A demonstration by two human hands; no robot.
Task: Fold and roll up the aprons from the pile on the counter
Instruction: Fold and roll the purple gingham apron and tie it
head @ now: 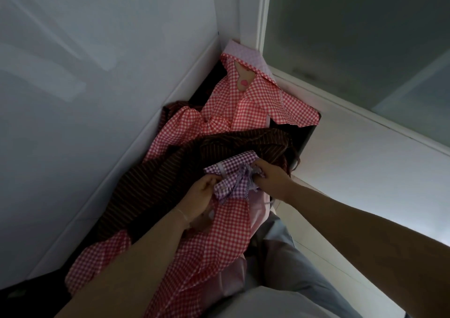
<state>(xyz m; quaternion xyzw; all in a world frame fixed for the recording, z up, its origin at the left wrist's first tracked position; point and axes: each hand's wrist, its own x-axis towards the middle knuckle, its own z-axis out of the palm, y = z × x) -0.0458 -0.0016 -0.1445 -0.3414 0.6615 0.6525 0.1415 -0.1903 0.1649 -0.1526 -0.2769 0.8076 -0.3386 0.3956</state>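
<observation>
1. Nearest: the person's grey trousers [289, 269] at the bottom edge, standing right against the desk [26, 293], whose dark top shows only in small patches under the cloth.
2. Red gingham apron [214, 240] lies spread over the near end of the desk, its pink lining hanging off the front edge — unfolded, probably waiting its turn.
3. Left hand [199, 193] – fingers curled, pinching the near edge of a small purple gingham apron [233, 174]. Right hand [270, 174] grips the bunched far-right side of the same bundle, fingers closed on the cloth.
4. Both hands hold the purple bundle from opposite sides, just above the pile. My guess is that this keeps the roll tight while it is finished or tucked; the white strap [222, 169] across it may be its tie, can't tell for sure.
5. Under and behind the bundle: dark brown striped apron [151, 179], crumpled, lying over the red ones.
6. Farthest: another red gingham apron [246, 93] heaped in the corner against the white wall [97, 74] and the window frame [263, 13].
7. Containers: none clearly visible — a dark edge shows at the right of the pile, can't tell whether it is a bin or the desk end.
</observation>
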